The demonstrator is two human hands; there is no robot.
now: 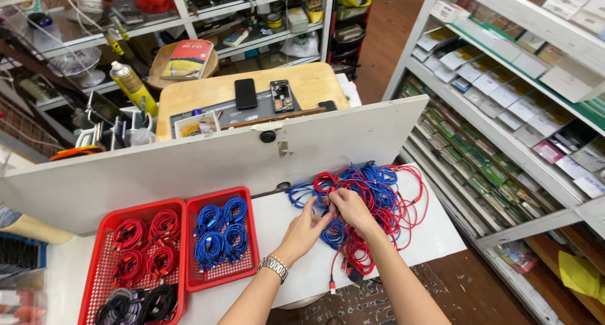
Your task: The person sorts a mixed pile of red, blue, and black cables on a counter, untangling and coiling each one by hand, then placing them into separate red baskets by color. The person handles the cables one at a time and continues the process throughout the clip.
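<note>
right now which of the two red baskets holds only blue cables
The smaller red basket, the one nearer the hands, holds only coiled blue cables. The larger red basket left of it has red and black coils.

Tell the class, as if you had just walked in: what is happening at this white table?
A person's left hand and right hand are both in a tangled pile of red and blue cables on the white table, fingers pinching strands. To the left sit two red baskets: the smaller basket holds coiled blue cables, the larger basket coiled red cables and black ones.
</note>
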